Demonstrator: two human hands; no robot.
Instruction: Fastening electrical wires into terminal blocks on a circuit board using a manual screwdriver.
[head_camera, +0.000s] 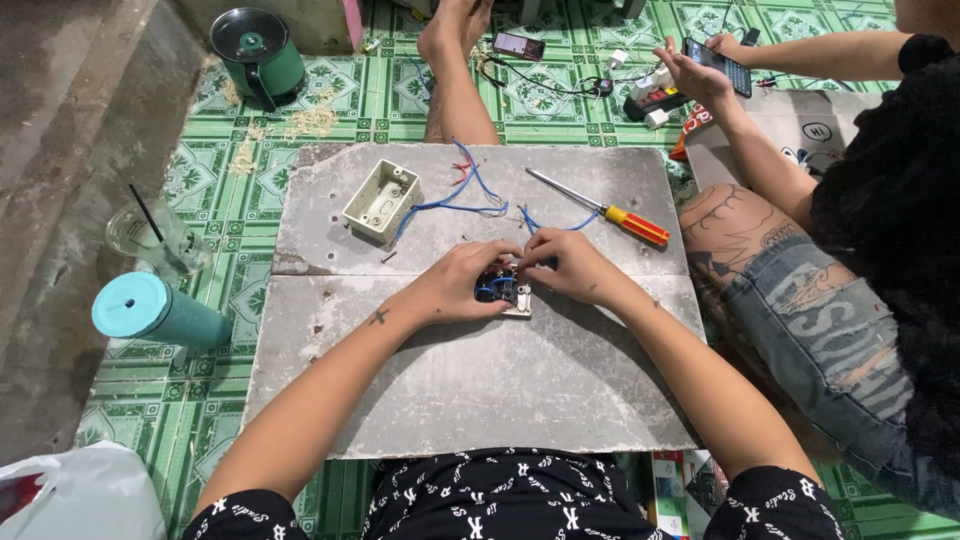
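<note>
At centre frame, on the grey board (470, 380), left hand (455, 290) and right hand (570, 265) each pinched the wired switch module (503, 290), steadying it face-down with blue wires (470, 195) trailing to the junction box (381, 201); screwdriver (600, 208) lay upper right.

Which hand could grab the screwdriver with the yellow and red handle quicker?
Probably the right hand. The screwdriver lies on the grey board just beyond it, on the right side. The left hand would have to cross over the switch part both hands are holding.
</note>
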